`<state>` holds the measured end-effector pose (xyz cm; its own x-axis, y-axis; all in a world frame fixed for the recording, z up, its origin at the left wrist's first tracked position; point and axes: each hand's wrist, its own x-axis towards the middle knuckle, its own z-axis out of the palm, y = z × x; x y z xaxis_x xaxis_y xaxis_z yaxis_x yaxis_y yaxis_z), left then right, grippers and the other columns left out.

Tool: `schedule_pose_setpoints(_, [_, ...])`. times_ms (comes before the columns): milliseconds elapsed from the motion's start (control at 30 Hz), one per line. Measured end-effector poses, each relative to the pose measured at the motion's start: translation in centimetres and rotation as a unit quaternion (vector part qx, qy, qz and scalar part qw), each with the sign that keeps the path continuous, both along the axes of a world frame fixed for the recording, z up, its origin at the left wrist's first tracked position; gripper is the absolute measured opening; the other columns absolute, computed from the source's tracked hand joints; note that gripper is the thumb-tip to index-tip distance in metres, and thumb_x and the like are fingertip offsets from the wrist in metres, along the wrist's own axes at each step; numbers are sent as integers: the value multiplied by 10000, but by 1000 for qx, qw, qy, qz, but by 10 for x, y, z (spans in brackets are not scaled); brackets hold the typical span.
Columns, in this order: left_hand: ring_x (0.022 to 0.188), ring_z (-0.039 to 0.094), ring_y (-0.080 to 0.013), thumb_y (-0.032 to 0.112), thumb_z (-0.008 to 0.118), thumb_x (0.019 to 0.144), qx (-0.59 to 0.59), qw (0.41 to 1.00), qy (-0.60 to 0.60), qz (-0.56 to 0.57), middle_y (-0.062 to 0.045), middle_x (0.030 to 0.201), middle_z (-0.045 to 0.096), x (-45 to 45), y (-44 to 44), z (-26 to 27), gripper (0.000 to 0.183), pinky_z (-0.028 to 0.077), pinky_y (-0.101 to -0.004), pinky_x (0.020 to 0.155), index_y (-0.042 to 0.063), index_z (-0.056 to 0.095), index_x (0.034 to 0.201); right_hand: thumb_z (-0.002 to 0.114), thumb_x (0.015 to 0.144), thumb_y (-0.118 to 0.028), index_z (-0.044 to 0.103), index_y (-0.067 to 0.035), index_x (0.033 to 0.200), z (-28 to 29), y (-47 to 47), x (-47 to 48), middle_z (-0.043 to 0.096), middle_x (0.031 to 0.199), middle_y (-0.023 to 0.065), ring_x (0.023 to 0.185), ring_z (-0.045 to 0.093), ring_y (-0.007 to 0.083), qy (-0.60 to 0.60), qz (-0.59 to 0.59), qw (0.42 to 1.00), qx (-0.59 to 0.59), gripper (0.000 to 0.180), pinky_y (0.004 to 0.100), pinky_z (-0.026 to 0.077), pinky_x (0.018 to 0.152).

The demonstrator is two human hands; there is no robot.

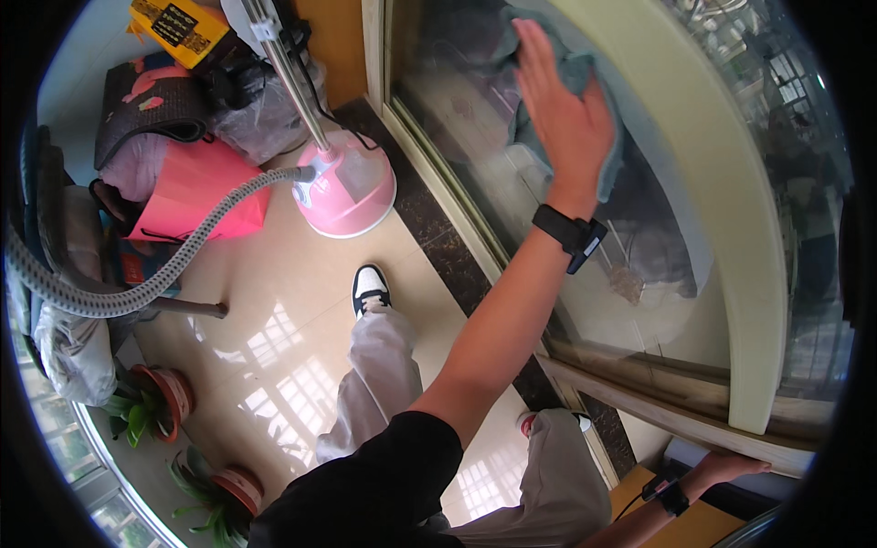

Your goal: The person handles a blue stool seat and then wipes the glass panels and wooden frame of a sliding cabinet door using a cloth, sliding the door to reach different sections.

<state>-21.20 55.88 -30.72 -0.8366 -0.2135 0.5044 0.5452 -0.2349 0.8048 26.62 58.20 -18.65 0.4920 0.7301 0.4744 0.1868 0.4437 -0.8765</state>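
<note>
My left hand (565, 130) lies flat, fingers extended, on a grey-green cloth (606, 161), pressing it to the glass pane (658, 322) of a framed door. The cloth is bunched beneath and around the palm. A black band with a small device is on that wrist. At the lower right, my right hand (736, 466) rests at the wooden edge of the door frame (692, 418), its fingers partly hidden; it also wears a black wrist device.
A pink garment steamer (346, 185) with a metal pole and grey hose (199, 240) stands on the tiled floor. Beside it are a pink bag (199, 192), a rolled mat (151, 103) and a yellow box (179, 31). Potted plants (171, 404) line the lower left. A dark threshold strip (445, 257) borders the door.
</note>
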Motion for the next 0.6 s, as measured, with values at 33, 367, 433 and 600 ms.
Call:
schedule_pose_setpoints(33, [1463, 287, -393, 149, 504, 1006, 1, 998, -61, -6, -250, 1579, 309, -4, 4, -22, 580, 194, -426, 1212, -67, 302, 1505, 270, 1033, -545, 378, -90, 1431, 4, 0, 6, 442, 1431, 158, 1276, 501, 328, -18, -1, 1000, 10, 614, 536, 459, 1065])
schedule_pose_setpoints(367, [1441, 336, -282, 251, 439, 1080, 194, 866, -451, -97, -150, 1566, 347, 86, 1, -337, 588, 254, -344, 1172, 6, 208, 1562, 273, 1030, -534, 385, -33, 1417, -6, -3, -17, 458, 1426, 192, 1284, 510, 354, -53, -9, 998, 29, 643, 543, 445, 1086])
schedule_pose_setpoints(433, [1407, 354, -275, 291, 447, 1078, 162, 881, -438, -79, -140, 1545, 357, 111, 8, -330, 585, 271, -351, 1160, 6, 241, 1545, 282, 1027, -535, 399, -36, 1438, 3, -2, -13, 468, 1431, 194, 1276, 520, 356, -51, -25, 998, 39, 657, 541, 438, 1094])
schedule_pose_setpoints(600, [1044, 575, -202, 424, 384, 1084, 363, 723, -573, -134, -89, 1190, 600, 82, -4, -248, 551, 442, -321, 988, 1, 402, 1436, 292, 1014, -527, 479, -1, 1389, 9, -7, -20, 517, 1375, 179, 1250, 541, 328, -59, -77, 994, 50, 672, 511, 448, 1089])
